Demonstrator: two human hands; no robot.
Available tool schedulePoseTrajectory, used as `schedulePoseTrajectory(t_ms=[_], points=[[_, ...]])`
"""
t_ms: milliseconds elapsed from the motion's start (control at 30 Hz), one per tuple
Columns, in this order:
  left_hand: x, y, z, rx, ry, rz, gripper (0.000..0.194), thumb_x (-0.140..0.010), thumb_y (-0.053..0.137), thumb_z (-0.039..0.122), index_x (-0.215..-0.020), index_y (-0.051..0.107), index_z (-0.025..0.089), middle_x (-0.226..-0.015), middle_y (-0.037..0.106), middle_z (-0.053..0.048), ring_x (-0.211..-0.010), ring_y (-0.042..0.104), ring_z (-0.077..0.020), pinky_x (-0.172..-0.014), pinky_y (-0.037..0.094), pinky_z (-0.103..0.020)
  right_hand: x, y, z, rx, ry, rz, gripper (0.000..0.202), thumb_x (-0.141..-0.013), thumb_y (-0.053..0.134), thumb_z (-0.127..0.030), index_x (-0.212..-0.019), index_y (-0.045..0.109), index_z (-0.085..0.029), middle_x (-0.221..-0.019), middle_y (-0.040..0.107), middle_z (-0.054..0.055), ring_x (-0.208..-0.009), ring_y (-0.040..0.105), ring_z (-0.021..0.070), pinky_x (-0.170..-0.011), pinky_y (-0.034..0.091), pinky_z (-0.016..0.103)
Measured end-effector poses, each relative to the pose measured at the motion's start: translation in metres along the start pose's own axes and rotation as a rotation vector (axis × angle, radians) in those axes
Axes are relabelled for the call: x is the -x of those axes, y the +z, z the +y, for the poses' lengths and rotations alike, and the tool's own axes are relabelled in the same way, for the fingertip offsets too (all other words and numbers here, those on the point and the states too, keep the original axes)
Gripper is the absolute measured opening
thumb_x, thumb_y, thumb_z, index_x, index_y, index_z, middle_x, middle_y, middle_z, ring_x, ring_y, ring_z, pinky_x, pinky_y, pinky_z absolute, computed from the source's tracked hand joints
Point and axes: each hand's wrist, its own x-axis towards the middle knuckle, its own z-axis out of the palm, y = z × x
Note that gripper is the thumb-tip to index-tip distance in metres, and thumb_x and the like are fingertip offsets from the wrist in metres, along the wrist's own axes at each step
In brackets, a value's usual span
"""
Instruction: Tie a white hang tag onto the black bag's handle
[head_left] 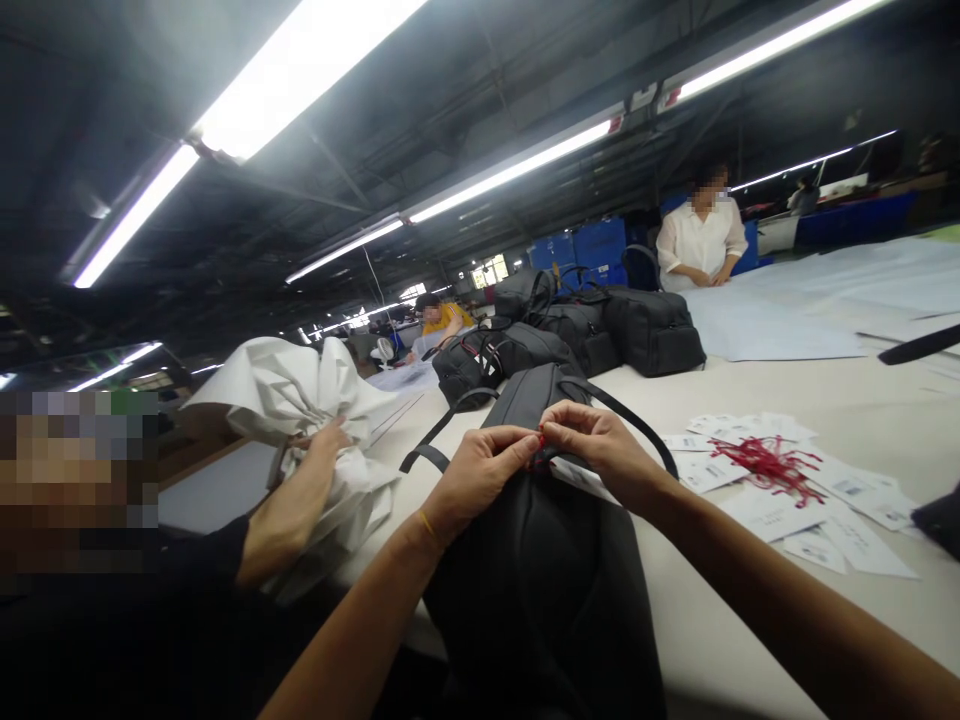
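A black bag (540, 590) lies in front of me, its top toward the far side of the table. Over it, my left hand (484, 470) pinches a thin red string (540, 438) between thumb and fingertips. The same string is pinched from the other side by my right hand (600, 445), and the fingertips of both hands nearly touch. A white tag (581, 474) shows partly beneath my right hand. Black straps (630, 415) curve out on both sides of the bag.
White tags (847, 510) with red strings (772, 465) lie spread on the white table (750, 390) at right. More black bags (649, 330) stand farther back. At left, a person's hand (326, 450) grips crumpled white material (277, 385). Another person (701, 240) stands across the table.
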Motion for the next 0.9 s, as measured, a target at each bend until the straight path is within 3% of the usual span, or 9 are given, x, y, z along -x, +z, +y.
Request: schedulePoseTrajectory(t_ms=[133,200,300,367,467,567,700,900], points=[[0.001,-0.001,-0.002,0.011,-0.006,-0.014,0.023,-0.084,0.065,0.031,-0.096,0.076,0.015,-0.086,0.071,-0.005,-0.083,0.059,-0.0162,-0.075,0.042,-0.024,0.0,-0.007,-0.001,0.01,-0.006,-0.031,0.029,-0.08,0.078,-0.042,-0.086,0.067,-0.016,-0.081,0.063,0.002,-0.076,0.059,0.0143,-0.072,0.047,0.024],[0.001,-0.001,-0.003,0.021,-0.012,-0.007,0.023,-0.084,0.065,0.031,-0.096,0.076,0.015,-0.087,0.072,-0.006,-0.086,0.061,-0.0169,-0.077,0.043,-0.023,0.001,-0.01,-0.005,0.066,-0.045,-0.062,0.027,-0.083,0.076,-0.04,-0.099,0.07,-0.019,-0.093,0.065,0.003,-0.085,0.061,0.0161,-0.076,0.049,0.025],[0.002,0.001,-0.004,0.107,-0.036,-0.002,0.025,-0.082,0.068,0.035,-0.094,0.075,0.014,-0.089,0.072,-0.007,-0.087,0.062,-0.0175,-0.077,0.045,-0.023,0.002,-0.012,-0.012,0.275,-0.197,-0.139,0.04,-0.083,0.077,-0.035,-0.12,0.066,-0.027,-0.116,0.06,0.005,-0.096,0.061,0.0178,-0.082,0.051,0.027],[0.001,0.002,-0.004,0.209,-0.056,-0.008,0.028,-0.079,0.072,0.036,-0.096,0.071,0.013,-0.088,0.071,-0.007,-0.084,0.064,-0.0168,-0.076,0.047,-0.023,0.0,-0.012,-0.016,0.472,-0.327,-0.188,0.041,-0.084,0.076,-0.031,-0.123,0.065,-0.028,-0.118,0.057,0.005,-0.097,0.061,0.0182,-0.085,0.051,0.029],[0.0,0.002,-0.005,0.346,-0.087,0.006,0.042,-0.074,0.077,0.036,-0.106,0.058,0.016,-0.082,0.068,-0.002,-0.075,0.065,-0.0145,-0.075,0.048,-0.025,-0.004,-0.012,-0.019,0.679,-0.456,-0.24,0.029,-0.088,0.071,-0.027,-0.117,0.069,-0.026,-0.118,0.057,0.006,-0.095,0.061,0.0182,-0.084,0.05,0.03],[0.0,0.0,-0.008,0.372,-0.09,0.029,0.052,-0.073,0.079,0.036,-0.11,0.047,0.019,-0.075,0.066,0.002,-0.071,0.064,-0.0137,-0.074,0.048,-0.026,-0.007,-0.013,-0.02,0.722,-0.477,-0.3,0.016,-0.091,0.068,-0.025,-0.105,0.074,-0.022,-0.107,0.062,0.006,-0.086,0.063,0.0162,-0.075,0.05,0.026],[0.001,-0.002,-0.01,0.315,-0.078,0.009,0.048,-0.076,0.077,0.037,-0.108,0.046,0.019,-0.073,0.064,0.002,-0.071,0.062,-0.012,-0.075,0.046,-0.025,-0.006,-0.012,-0.025,0.75,-0.466,-0.316,0.013,-0.093,0.063,-0.019,-0.097,0.075,-0.017,-0.086,0.064,0.004,-0.074,0.061,0.0136,-0.066,0.047,0.023],[0.001,0.0,-0.004,0.301,-0.077,0.01,0.048,-0.075,0.077,0.036,-0.108,0.048,0.017,-0.072,0.062,0.003,-0.069,0.058,-0.0096,-0.071,0.042,-0.022,-0.001,-0.007,-0.026,0.937,-0.581,-0.238,0.012,-0.086,0.061,-0.01,-0.09,0.072,-0.015,-0.086,0.063,0.003,-0.073,0.058,0.0134,-0.066,0.043,0.024]])
